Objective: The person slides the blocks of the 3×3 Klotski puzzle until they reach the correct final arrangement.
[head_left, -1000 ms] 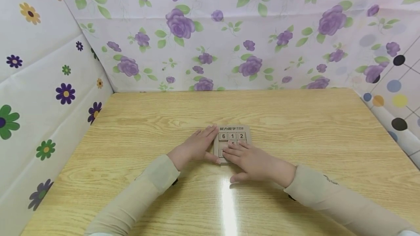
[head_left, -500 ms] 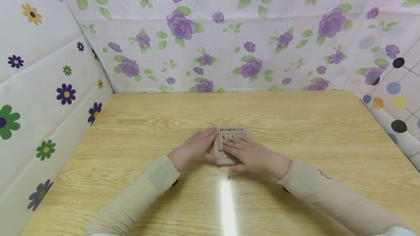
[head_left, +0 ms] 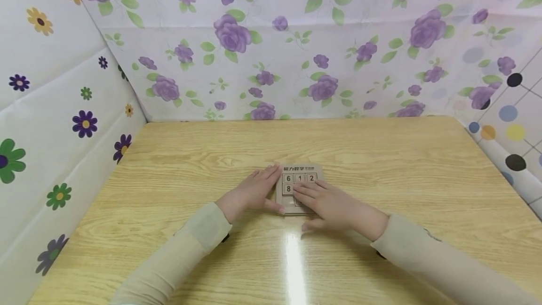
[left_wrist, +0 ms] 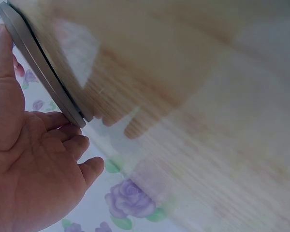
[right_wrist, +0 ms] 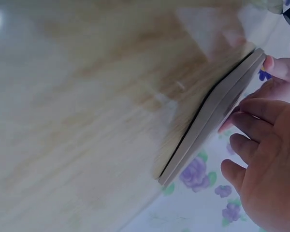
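Observation:
A number sliding puzzle [head_left: 315, 168] with a beige frame lies flat on the table. Its top row reads 6, 1, 2, and the 8 tile [head_left: 288, 189] sits below the 6. Under the 8 is a gap at the lower left. My left hand [head_left: 250, 189] rests along the puzzle's left side, fingertips at the far corner and thumb at the near corner. My right hand [head_left: 332, 204] lies over the right part of the board with extended fingertips on the middle tiles, hiding several of them. In the right wrist view its fingers [right_wrist: 253, 126] reach over the puzzle's edge.
The wood-grain table [head_left: 203, 154] meets a floral cloth wall [head_left: 254, 74] at the back. A flower-print sheet [head_left: 42, 149] hangs at the left and a dotted one [head_left: 514, 116] at the right. Light glares off the table [head_left: 294, 267] in front of the puzzle.
The 8 tile has slid from the lower left slot up to below the 6. My right fingertips went up with it, then shifted right off it. My left hand stayed put.

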Available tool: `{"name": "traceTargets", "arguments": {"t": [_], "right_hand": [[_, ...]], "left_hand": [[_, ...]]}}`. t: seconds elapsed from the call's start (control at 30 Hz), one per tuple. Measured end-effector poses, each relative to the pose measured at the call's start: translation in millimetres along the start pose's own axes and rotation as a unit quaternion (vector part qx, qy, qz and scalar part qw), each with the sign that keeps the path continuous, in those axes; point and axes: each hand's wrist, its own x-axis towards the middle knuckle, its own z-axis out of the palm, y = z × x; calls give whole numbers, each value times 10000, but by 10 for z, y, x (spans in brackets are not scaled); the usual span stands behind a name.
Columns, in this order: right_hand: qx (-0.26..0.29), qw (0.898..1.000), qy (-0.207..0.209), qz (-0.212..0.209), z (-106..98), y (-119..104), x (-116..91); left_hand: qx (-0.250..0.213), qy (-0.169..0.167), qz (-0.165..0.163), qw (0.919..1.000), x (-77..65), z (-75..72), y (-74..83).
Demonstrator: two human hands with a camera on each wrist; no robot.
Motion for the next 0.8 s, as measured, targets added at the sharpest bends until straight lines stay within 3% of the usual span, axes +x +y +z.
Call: {"name": "traceTargets", "arguments": {"t": [0.3, 0.8], "right_hand": [[-134, 9999, 21, 34, 26, -40, -150], [-214, 9998, 9, -17, 21, -191, 53]], "left_hand": [[46, 0, -37, 10000, 7, 9, 4], [-22, 40, 45, 10000, 1, -3, 6]]}}
